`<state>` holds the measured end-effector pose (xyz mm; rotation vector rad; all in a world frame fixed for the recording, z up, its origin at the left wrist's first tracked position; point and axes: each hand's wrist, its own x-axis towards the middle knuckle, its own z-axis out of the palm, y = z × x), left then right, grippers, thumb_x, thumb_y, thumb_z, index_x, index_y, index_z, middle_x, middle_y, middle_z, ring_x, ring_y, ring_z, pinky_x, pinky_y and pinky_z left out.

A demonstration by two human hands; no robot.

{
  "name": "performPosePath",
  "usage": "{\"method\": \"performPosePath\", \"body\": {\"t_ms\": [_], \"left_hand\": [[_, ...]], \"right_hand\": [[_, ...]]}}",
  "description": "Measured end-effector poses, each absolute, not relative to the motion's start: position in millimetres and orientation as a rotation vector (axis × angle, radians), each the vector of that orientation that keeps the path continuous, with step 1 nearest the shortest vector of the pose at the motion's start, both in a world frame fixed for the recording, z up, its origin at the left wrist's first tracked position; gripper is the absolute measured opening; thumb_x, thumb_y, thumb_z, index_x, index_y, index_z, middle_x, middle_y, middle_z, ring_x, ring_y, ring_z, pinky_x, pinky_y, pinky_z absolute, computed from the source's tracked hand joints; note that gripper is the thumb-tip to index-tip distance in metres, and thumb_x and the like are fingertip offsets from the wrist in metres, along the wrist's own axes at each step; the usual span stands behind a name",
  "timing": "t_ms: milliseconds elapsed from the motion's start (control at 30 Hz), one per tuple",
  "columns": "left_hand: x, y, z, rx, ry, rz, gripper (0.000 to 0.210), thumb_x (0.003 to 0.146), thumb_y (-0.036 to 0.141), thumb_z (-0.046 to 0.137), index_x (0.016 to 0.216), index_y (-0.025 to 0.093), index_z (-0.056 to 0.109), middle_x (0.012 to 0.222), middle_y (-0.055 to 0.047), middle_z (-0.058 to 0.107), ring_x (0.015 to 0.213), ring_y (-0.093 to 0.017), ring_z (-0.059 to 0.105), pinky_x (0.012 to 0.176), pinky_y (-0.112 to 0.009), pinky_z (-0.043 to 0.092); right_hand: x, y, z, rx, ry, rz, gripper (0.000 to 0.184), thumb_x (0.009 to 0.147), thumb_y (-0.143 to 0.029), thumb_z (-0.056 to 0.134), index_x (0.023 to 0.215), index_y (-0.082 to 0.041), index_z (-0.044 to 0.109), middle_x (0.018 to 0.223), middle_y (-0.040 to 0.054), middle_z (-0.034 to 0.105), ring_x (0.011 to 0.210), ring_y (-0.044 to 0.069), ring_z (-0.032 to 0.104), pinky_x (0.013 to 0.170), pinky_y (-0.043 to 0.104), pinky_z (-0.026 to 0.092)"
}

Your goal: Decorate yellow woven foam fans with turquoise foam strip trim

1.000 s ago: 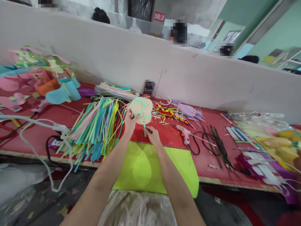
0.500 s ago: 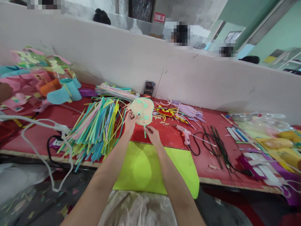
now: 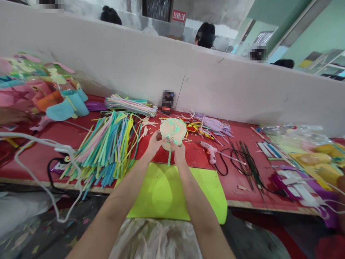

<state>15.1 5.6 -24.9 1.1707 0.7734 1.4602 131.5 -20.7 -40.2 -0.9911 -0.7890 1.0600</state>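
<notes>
A cream, scallop-edged craft fan point(image 3: 172, 126) with mint-green trim and swirls stands upright over the table, its mint-green handle point(image 3: 169, 158) pointing down. My left hand point(image 3: 156, 141) grips the fan's lower left edge. My right hand point(image 3: 178, 146) is closed on its lower right face, with the thumb near the middle of the green pattern. Both sets of fingertips almost meet there. Under my forearms a bright yellow-green sheet point(image 3: 153, 194) covers the table's front edge.
A big bundle of pastel fuzzy strips point(image 3: 107, 144) lies left. Right of my hands sit a pink glue gun point(image 3: 211, 151) with a black cord and dark thin sticks point(image 3: 249, 163). Coloured felt pieces point(image 3: 63, 106) pile up far left, beside another person's hand point(image 3: 13, 117).
My right hand has moved up from the handle onto the fan's face. The fan has turned and come slightly lower and to the right.
</notes>
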Motion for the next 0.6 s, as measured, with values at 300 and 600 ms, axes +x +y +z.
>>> {"method": "performPosePath", "body": {"t_ms": [300,600], "left_hand": [[10.9,9.6,-33.8,1.032,0.776,1.350,0.035,0.068,0.038,0.069,0.096,0.018,0.059,0.094,-0.005,0.067,0.082,-0.018,0.064,0.074,-0.033,0.052],[6.2,16.6,-34.1,1.271,0.819,1.431,0.035,0.060,0.029,0.075,0.091,0.017,0.063,0.090,-0.005,0.068,0.085,-0.018,0.063,0.078,-0.032,0.050]], "right_hand": [[133.0,-21.8,-37.8,-1.114,-0.813,0.904,0.052,0.062,-0.040,0.073,0.105,-0.013,0.065,0.103,0.0079,0.070,0.095,0.023,0.065,0.082,0.035,0.053],[131.3,-22.7,-34.8,-1.065,-0.844,0.932,0.055,0.068,-0.050,0.066,0.110,-0.015,0.062,0.107,0.0084,0.068,0.099,0.023,0.063,0.085,0.036,0.051]]}}
